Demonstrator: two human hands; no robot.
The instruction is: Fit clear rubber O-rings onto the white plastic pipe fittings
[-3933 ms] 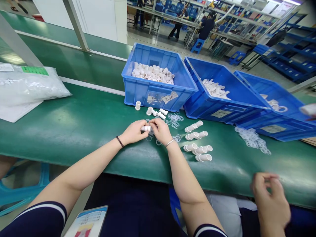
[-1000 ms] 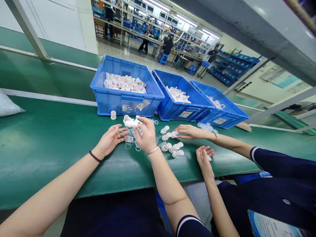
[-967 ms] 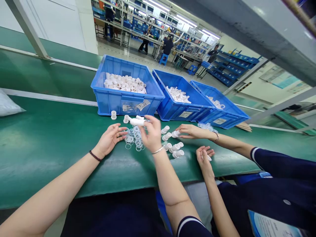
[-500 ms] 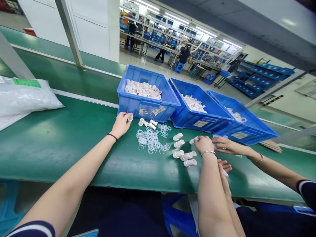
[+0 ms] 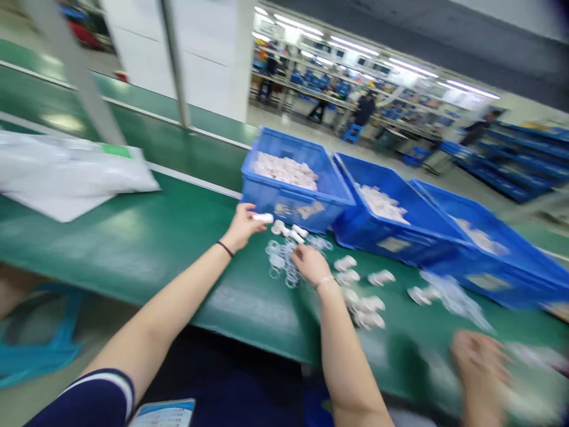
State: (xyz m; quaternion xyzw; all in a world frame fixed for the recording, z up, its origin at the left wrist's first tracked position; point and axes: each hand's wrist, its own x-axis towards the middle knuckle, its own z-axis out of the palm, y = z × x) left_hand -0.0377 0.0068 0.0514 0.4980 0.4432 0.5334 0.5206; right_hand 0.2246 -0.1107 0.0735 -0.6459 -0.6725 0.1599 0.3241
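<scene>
My left hand (image 5: 241, 228) is closed around a short white plastic tube (image 5: 263, 218), held near the front of the leftmost blue bin. To its right my right hand (image 5: 311, 265) reaches into a loose pile of thin clear rings (image 5: 276, 261). Its fingertips are bunched together at the pile, and whatever is between them is hidden. Beyond the pile, several small white tube pieces (image 5: 288, 231) lie by the bin. Right of my right hand sit white tube fittings (image 5: 347, 277), with another fitting (image 5: 381, 277) apart from them.
Three blue bins, left bin (image 5: 297, 204), middle bin (image 5: 400, 244) and right bin (image 5: 511, 281), line the back, holding white parts. A clear plastic bag (image 5: 460, 299) lies before the right one. A co-worker's blurred hands (image 5: 480, 362) are at right. A white bag (image 5: 75, 169) sits left.
My right hand has left the white fitting on the right and moved left to the rings. My left hand still holds its tube, now turned sideways. The view has shifted; the co-worker's hands are farther from mine.
</scene>
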